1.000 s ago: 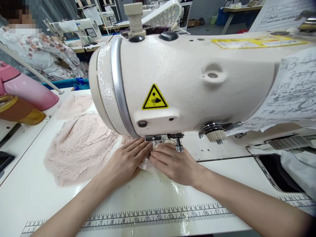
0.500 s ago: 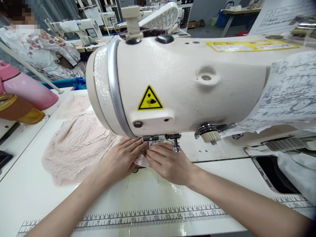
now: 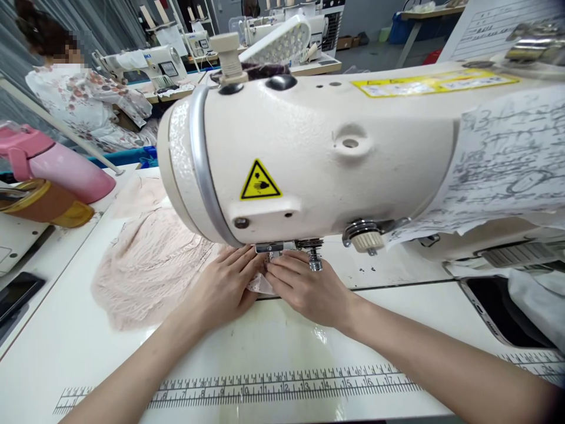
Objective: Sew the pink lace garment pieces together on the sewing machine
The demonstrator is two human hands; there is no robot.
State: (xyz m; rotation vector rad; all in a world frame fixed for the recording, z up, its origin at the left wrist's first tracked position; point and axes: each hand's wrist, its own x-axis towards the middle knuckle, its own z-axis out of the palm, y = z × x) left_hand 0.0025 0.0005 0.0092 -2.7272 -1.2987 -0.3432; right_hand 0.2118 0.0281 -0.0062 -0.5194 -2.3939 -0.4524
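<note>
A pale pink, crinkled piece of fabric [image 3: 150,268] lies bunched on the white table, and its edge runs under the head of a sewing machine [image 3: 318,159]. My left hand [image 3: 227,282] rests flat on that fabric just left of the presser foot area, fingers stretched out. From the right, my right hand [image 3: 309,288] has its fingers bent together on the fabric's near edge beside the foot. The two hands' fingertips almost meet. Needle and foot are mostly hidden behind the machine head and my fingers.
A printed ruler [image 3: 282,386] runs along the table front. At right lie a phone [image 3: 503,309] and a grey cloth [image 3: 536,303]. On the left stand a pink bottle [image 3: 75,168], an amber cup [image 3: 57,206] and another phone [image 3: 17,297]. A person [image 3: 88,106] sits beyond.
The camera view has shifted slightly, so the machine and the left-side objects sit a little differently. My left hand is a bit nearer the right hand; both stay on the fabric.
</note>
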